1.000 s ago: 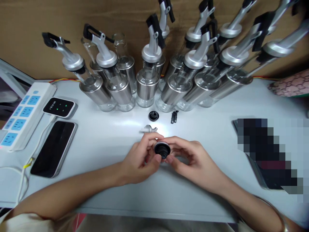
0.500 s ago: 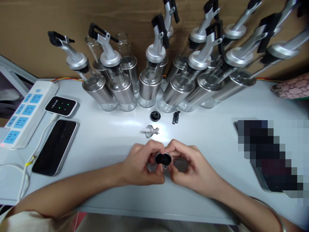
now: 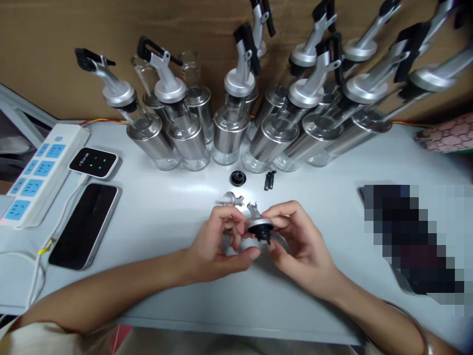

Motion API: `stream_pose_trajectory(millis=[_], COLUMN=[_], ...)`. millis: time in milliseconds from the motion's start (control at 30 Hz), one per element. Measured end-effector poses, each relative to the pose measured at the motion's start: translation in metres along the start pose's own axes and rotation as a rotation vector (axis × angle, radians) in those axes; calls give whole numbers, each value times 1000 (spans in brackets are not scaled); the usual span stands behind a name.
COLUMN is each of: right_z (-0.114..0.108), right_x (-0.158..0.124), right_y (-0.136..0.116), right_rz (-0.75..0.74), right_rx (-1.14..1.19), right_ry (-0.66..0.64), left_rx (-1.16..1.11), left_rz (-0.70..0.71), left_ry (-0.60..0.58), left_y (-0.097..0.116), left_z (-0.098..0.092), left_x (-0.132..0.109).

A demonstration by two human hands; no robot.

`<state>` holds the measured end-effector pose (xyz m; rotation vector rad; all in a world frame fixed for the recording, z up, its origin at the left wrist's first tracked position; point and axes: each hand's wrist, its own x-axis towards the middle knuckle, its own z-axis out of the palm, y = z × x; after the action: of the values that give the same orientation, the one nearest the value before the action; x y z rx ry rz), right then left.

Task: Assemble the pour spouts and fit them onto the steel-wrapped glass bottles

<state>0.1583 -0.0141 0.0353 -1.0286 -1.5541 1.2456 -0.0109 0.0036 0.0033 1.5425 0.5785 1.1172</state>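
Note:
In the head view, my right hand pinches a silver pourer spout between thumb and fingers. The spout's black ribbed stopper faces down toward me, and its forked metal neck points away. My left hand is beside it with thumb and fingers apart, the fingertips close to the spout's rim; whether they touch it I cannot tell. Just beyond my hands lies a second silver spout with a pale tube. Behind that are a round black stopper and small black lever pieces.
Several glass and steel oil bottles with pourers stand along the back against a cardboard wall. On the left are a power strip, a Wi-Fi device and a phone. A pixelated dark object lies at right.
The spout has turned in my hands: its underside faced up before, and now its stopper and forked neck show. My left thumb and fingers have spread apart from it.

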Motion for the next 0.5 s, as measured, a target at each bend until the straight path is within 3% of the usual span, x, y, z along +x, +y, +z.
stream_pose_trajectory(millis=[167, 500], right_z=[-1, -8], right_x=[3, 2], right_y=[4, 6], right_rz=[-35, -150], right_rx=[-113, -196], right_ry=[40, 160], left_rx=[84, 91], left_rz=[30, 81], left_ry=[41, -4], left_y=[-2, -2], left_z=[-5, -7], left_x=[3, 4])
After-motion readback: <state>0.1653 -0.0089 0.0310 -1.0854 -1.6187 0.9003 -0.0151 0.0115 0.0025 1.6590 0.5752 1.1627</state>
